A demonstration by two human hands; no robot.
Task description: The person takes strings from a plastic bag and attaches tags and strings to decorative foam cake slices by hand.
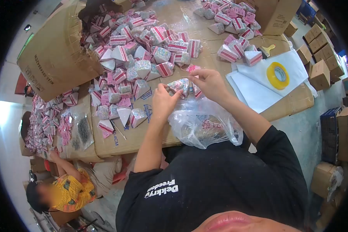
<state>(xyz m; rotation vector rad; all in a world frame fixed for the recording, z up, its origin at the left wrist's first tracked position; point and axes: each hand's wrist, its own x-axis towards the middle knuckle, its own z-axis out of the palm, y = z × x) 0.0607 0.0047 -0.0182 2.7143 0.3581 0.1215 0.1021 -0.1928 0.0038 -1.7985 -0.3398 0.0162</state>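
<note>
My left hand (pixel 165 101) is closed around a small wedge shaped like a cake slice (pixel 179 86), with speckled sides and a clear wrapper. Just to its right, my right hand (pixel 210 83) pinches with thumb and forefinger at the wedge's edge; what lies between those fingertips is too small to make out. A pink tag (pixel 192 68) shows just above the fingers. Below both hands, a clear plastic bag (pixel 193 125) hangs over the table's front edge. Many similar pink-and-white wrapped wedges (pixel 143 69) are heaped ahead and to the left.
A tipped cardboard carton (pixel 56 58) stands at the left of the cardboard-covered table (pixel 123 145). On the right lie a yellow tape roll (pixel 277 75), white sheets (pixel 255 91) and a scraper (pixel 266 49). Another person in a yellow patterned shirt (pixel 76 189) works at lower left.
</note>
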